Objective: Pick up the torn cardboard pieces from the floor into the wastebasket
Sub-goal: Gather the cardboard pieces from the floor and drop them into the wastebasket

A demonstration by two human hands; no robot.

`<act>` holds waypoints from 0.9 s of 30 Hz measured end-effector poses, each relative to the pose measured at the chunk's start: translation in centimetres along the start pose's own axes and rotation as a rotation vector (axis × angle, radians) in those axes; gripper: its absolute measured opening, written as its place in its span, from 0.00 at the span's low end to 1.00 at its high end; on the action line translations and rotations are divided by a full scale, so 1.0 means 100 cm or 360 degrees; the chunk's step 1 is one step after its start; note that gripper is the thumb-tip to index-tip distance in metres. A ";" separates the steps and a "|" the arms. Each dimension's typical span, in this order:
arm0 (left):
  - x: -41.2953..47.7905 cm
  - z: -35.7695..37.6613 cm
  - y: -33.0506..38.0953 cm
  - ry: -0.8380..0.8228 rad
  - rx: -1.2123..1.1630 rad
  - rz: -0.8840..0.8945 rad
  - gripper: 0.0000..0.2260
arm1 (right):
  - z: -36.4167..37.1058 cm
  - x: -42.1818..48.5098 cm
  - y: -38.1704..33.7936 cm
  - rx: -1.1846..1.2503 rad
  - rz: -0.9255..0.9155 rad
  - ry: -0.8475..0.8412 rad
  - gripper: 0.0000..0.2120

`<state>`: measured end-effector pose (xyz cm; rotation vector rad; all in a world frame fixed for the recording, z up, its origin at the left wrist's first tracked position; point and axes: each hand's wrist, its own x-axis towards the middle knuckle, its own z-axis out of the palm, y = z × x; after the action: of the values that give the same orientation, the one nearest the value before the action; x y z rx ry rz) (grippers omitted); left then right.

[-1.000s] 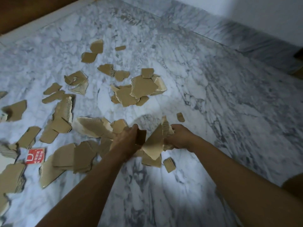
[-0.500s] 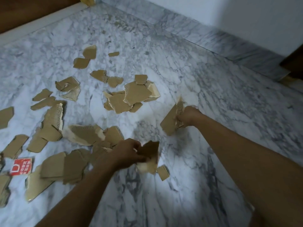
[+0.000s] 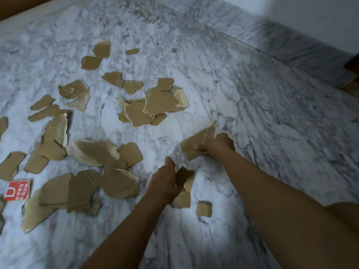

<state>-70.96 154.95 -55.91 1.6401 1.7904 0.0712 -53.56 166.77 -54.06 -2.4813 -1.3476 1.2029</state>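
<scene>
Torn brown cardboard pieces lie scattered over the marble floor [image 3: 252, 117]. My right hand [image 3: 217, 144] grips a large torn piece [image 3: 194, 146] just above the floor at centre right. My left hand [image 3: 165, 183] holds smaller cardboard pieces [image 3: 185, 179] low over the floor, with another scrap [image 3: 182, 200] under it. A small square piece [image 3: 204, 209] lies just right of my left hand. A heap of pieces [image 3: 155, 103] sits beyond both hands, and a bigger pile [image 3: 93, 171] spreads to the left. No wastebasket is in view.
A red printed card piece [image 3: 18, 190] lies at the left edge. A marble skirting [image 3: 281, 43] and white wall run along the back right. A dark wooden edge [image 3: 352, 65] shows at far right. Bare marble stretches to the right of my arms.
My hands have come apart, each keeping cardboard. The right hand swung out to the right with its large piece, then drew back a little; the left hand stayed low over the small scraps.
</scene>
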 end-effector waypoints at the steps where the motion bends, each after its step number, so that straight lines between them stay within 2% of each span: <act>1: -0.002 -0.002 0.000 -0.0048 -0.0061 -0.0004 0.27 | 0.000 -0.003 0.002 0.0036 -0.0043 0.0010 0.41; 4: -0.008 -0.014 -0.012 -0.0117 -0.0230 -0.0002 0.14 | -0.001 -0.007 0.005 0.0125 -0.0199 0.0029 0.35; 7: -0.015 -0.046 -0.028 -0.0029 -0.0609 -0.0085 0.10 | -0.021 -0.013 0.005 0.0382 -0.0280 0.0030 0.29; 9: -0.019 -0.073 -0.034 0.0018 -0.0894 -0.0180 0.08 | -0.038 -0.014 0.007 0.0512 -0.0289 0.0091 0.34; 11: -0.019 -0.092 -0.040 0.0049 -0.0963 -0.0204 0.08 | -0.053 -0.013 0.010 0.0477 -0.0339 0.0122 0.44; 12: -0.019 -0.099 -0.042 0.0056 -0.0934 -0.0191 0.08 | -0.061 -0.019 0.010 0.0402 -0.0372 0.0102 0.46; 13: -0.019 -0.105 -0.042 0.0051 -0.0882 -0.0172 0.10 | -0.069 -0.028 0.008 0.0306 -0.0406 0.0034 0.44; 15: -0.015 -0.111 -0.041 0.0014 -0.0703 -0.0115 0.10 | -0.081 -0.048 0.008 -0.0040 -0.0508 -0.0261 0.32; 17: -0.013 -0.113 -0.039 -0.0048 -0.0512 -0.0070 0.09 | -0.081 -0.073 0.015 -0.0500 -0.0572 -0.0543 0.26; 19: -0.004 -0.110 -0.036 -0.0060 -0.0268 -0.0029 0.15 | -0.065 -0.089 0.029 -0.0909 -0.0591 -0.0691 0.27; 20: 0.000 -0.108 -0.032 -0.0071 -0.0105 -0.0009 0.18 | -0.056 -0.096 0.039 -0.1016 -0.0615 -0.0744 0.31; 22: 0.008 -0.103 -0.019 -0.0122 0.0057 0.0029 0.16 | -0.036 -0.103 0.058 -0.1076 -0.0650 -0.0819 0.44; 24: 0.016 -0.101 0.000 -0.0187 -0.0047 0.0050 0.15 | -0.020 -0.109 0.072 -0.1036 -0.0768 -0.0800 0.50; 27: 0.032 -0.091 0.025 -0.0185 -0.0046 0.0145 0.18 | 0.001 -0.113 0.091 -0.0973 -0.0976 -0.0637 0.40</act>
<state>-73.43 161.99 -49.29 1.6706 1.6205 0.0417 -50.95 152.89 -51.00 -1.8564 -2.6616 1.2902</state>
